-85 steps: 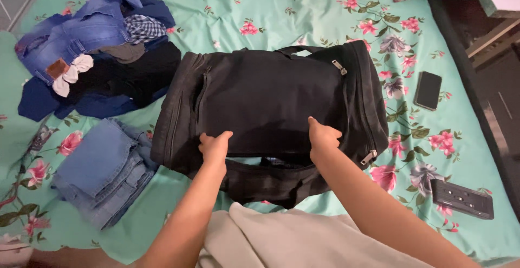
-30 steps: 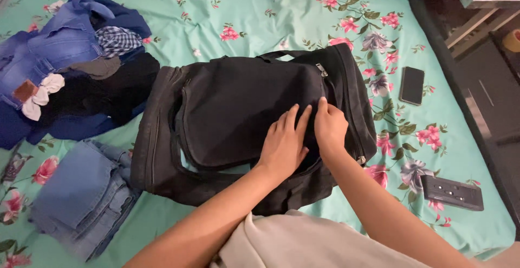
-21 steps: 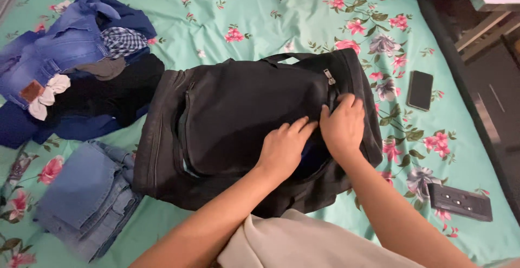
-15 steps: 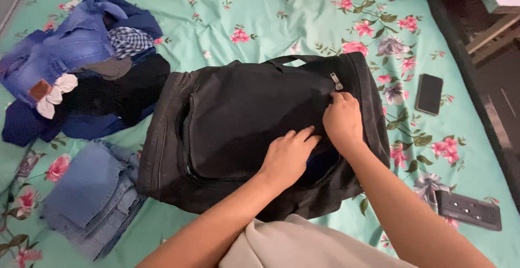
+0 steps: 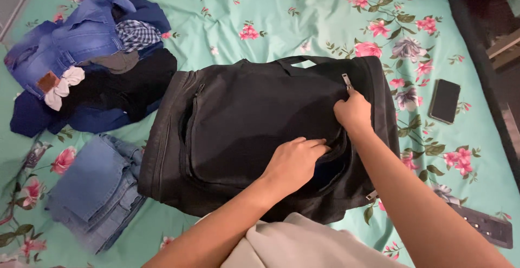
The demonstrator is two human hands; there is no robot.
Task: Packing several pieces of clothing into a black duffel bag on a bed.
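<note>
A black duffel bag (image 5: pixel 244 121) lies on its side on a teal flowered bedsheet (image 5: pixel 271 13). My left hand (image 5: pixel 295 159) rests on the bag's top flap, its fingers curled over the flap's edge at a partly open zip slit that shows something blue inside. At the bag's right end, my right hand (image 5: pixel 353 113) is closed on the fabric along the zip line. A metal zip pull (image 5: pixel 345 79) hangs just above that hand. Whether my right fingers pinch a slider is hidden.
A heap of jeans, a checked cloth and dark garments (image 5: pixel 86 56) lies at the upper left. Folded jeans (image 5: pixel 95 186) sit at the lower left. A phone (image 5: pixel 444 101) and a black power strip (image 5: pixel 487 225) lie at the right, near the bed's edge. Beige cloth (image 5: pixel 292 243) covers my lap.
My right hand has slid up the bag's right end toward the zip pull, and the slit under it has widened. My left hand has stayed at the flap's edge.
</note>
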